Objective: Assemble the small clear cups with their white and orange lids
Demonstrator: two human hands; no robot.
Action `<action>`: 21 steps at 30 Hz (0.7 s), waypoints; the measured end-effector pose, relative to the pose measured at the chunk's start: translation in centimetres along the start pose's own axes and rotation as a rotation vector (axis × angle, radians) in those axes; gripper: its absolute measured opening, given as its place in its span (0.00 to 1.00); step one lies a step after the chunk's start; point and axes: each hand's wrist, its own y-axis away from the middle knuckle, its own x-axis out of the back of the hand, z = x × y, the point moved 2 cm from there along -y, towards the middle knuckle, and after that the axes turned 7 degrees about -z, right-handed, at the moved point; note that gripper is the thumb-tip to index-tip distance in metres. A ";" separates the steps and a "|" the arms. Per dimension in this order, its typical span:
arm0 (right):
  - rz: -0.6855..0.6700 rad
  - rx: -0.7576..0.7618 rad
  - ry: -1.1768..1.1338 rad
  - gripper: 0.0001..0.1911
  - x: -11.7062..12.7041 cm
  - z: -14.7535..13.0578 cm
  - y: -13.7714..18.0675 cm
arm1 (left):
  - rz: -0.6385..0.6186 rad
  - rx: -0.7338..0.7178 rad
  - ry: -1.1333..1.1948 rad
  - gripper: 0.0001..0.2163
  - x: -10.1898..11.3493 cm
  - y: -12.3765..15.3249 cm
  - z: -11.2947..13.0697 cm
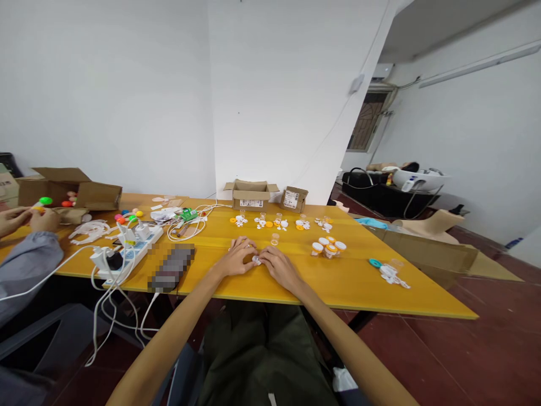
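The left hand [235,258] and right hand [279,267] hold one small pale piece [256,260] in front of the clear cup [275,239]. Lidded jars [331,248] stand right of that cup.

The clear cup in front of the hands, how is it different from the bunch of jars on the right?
The cup shows no lid, but the jars have white and orange lids. The cup stands alone, while the jars crowd together. Both look see-through below the top, and both are on the yellow table.

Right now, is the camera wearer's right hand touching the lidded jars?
No: the right hand is at a small clear piece, left of the lidded jars.
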 end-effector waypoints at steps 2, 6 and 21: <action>0.003 0.000 0.022 0.12 0.0 0.0 0.0 | 0.004 -0.002 0.001 0.09 0.0 0.0 0.0; 0.016 0.024 0.061 0.12 0.0 -0.1 0.1 | 0.010 -0.002 0.002 0.09 0.0 0.0 0.0; 0.044 0.051 0.130 0.12 0.0 -0.5 0.4 | 0.005 0.014 0.022 0.09 0.0 0.0 0.0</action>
